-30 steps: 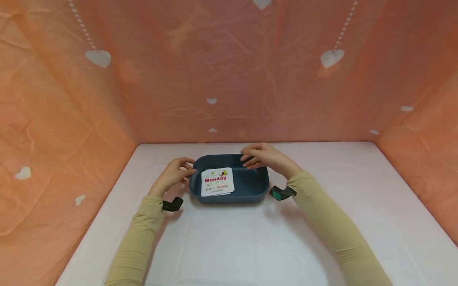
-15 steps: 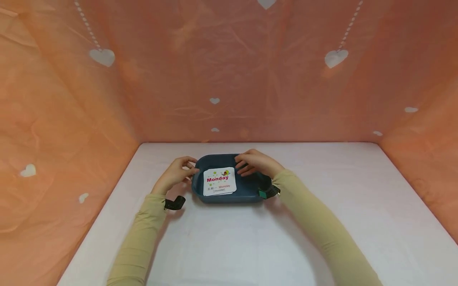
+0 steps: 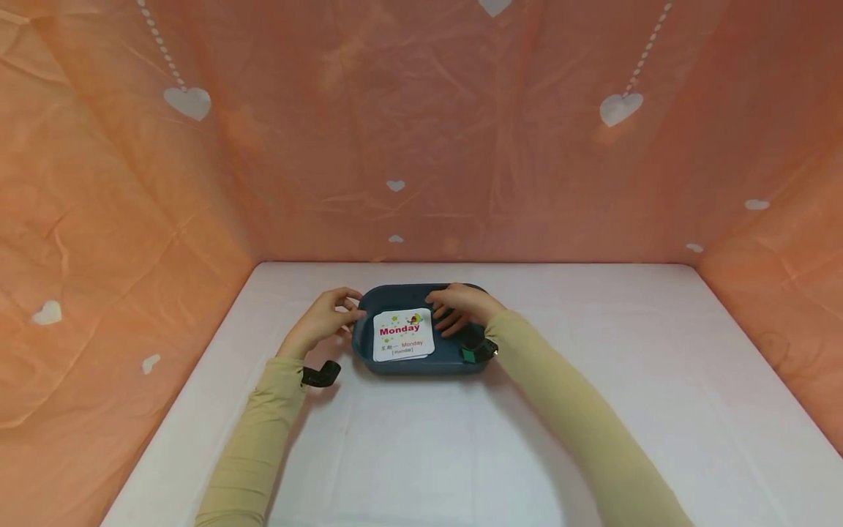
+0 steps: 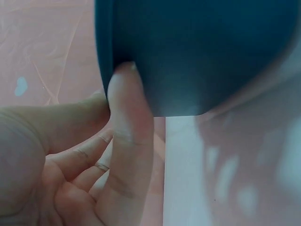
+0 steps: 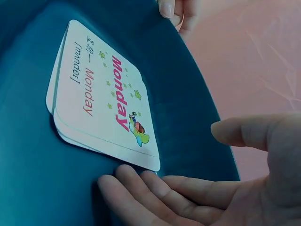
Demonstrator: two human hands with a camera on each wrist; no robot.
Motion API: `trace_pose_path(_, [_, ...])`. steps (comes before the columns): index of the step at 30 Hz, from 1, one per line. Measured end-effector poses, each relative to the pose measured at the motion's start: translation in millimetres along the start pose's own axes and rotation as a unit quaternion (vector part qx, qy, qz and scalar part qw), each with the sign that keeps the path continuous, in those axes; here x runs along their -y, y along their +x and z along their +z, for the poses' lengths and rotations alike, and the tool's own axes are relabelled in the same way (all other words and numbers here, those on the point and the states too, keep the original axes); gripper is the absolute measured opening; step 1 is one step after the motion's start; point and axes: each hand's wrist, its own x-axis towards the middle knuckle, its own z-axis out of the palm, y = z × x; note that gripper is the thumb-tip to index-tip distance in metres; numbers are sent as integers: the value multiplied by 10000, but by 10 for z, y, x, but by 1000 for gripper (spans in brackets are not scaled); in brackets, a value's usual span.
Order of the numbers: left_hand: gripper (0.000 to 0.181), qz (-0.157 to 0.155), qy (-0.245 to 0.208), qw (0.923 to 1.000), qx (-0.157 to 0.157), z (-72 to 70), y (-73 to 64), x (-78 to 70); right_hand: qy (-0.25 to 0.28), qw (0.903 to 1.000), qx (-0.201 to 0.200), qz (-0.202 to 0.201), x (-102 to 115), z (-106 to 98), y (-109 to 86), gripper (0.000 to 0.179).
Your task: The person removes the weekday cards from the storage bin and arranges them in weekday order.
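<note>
A dark blue oval-cornered tray (image 3: 395, 368) stands on the table, with a small stack of white flash cards (image 3: 404, 335) lying in its left half. The top card (image 5: 101, 94) reads "Monday" in red, with a cartoon figure and stars. My left hand (image 3: 321, 320) pinches the tray's left rim between thumb and finger, as the left wrist view shows up close. Over the right half of the tray is my right hand (image 3: 461, 304), its fingers loosely bent and its fingertips right at the edge of the cards. Nothing is between its thumb and fingers.
A white table surface (image 3: 408, 446) stretches around the tray. Orange cloth with white hearts (image 3: 448, 146) hangs behind and at both sides. A black wrist device (image 3: 321, 375) sits at the left wrist, another (image 3: 479, 351) at the right.
My right hand has moved left and down from the tray's back right rim to beside the cards. My left hand has kept its hold on the left rim.
</note>
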Motion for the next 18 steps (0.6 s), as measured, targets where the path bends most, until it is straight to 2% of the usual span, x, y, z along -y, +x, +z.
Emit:
trace_pose_path(6, [38,0,-15,10000,-1,8,-6,-7,256,9994,168,137,-6,33,59,47])
trace_pose_path(15, [39,74,12,10000,4,10,-6,3,240,9988,423,56,16,127,90,44])
trace_pose_path(18, [38,11,-14,10000,-22,4,-10,8,276,9986,451,66,18,128,105,41])
